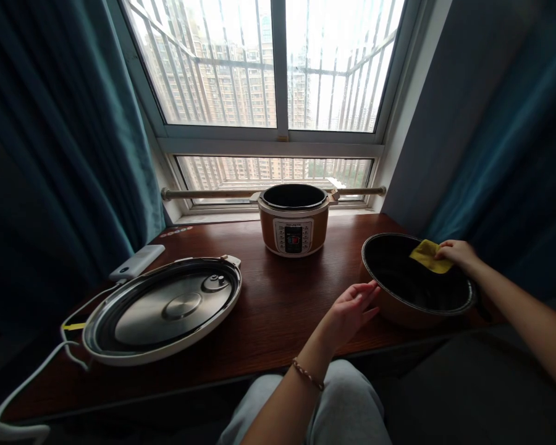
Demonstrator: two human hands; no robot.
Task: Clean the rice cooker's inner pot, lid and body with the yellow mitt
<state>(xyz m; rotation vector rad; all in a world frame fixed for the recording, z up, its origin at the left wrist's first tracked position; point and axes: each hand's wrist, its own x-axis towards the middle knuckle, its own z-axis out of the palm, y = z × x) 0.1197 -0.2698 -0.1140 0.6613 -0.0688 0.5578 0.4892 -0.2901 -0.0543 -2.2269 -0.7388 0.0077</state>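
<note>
A large dark-lined inner pot [412,296] sits at the right front of the wooden table, its mouth facing up. My right hand [458,253] pinches a yellow cloth [430,256] over the pot's far right rim, part of the cloth hanging inside. At the pot's left side is my left hand [354,306], fingers stretched out and fingertips against or very near the outer wall. A braided bracelet circles that wrist. Further back stands the brown and white cooker body [293,225], open at the top, with a control panel on its front.
On the left of the wooden table [259,309], a round lid [167,315] lies with its metal inside up. Behind it is a white power bank-like box [136,262] with a white cable [37,371]. A window and blue curtains [65,111] border the table.
</note>
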